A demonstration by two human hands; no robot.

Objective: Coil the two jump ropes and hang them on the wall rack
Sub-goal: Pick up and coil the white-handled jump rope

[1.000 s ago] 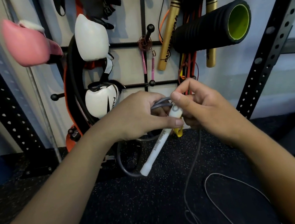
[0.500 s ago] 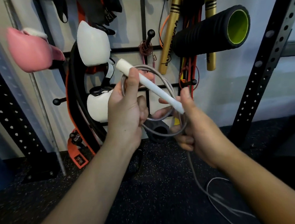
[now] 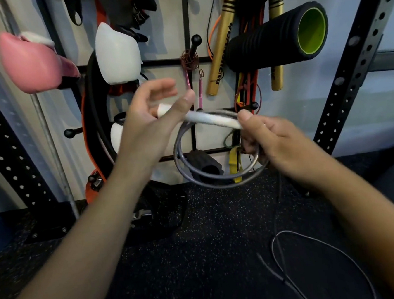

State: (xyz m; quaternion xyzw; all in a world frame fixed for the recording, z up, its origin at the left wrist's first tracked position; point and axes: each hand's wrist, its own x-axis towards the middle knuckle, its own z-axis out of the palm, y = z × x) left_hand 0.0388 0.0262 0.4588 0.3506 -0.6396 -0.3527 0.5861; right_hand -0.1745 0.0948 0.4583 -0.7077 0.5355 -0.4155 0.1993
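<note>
The white handle [image 3: 210, 120] lies almost level between the hands, its long axis running left to right. The left hand [image 3: 152, 119] is half spread, thumb across one end; the right hand [image 3: 275, 138] pinches the other end and the grey rope coil [image 3: 216, 173] hanging just below.

Just one view here — a head-worn wide-angle cam, looking forward and down at the wall rack [image 3: 190, 60] from close range. Rack fills the top, speckled floor [image 3: 211, 254] below it — forearms come in from the bottom corners.
</note>
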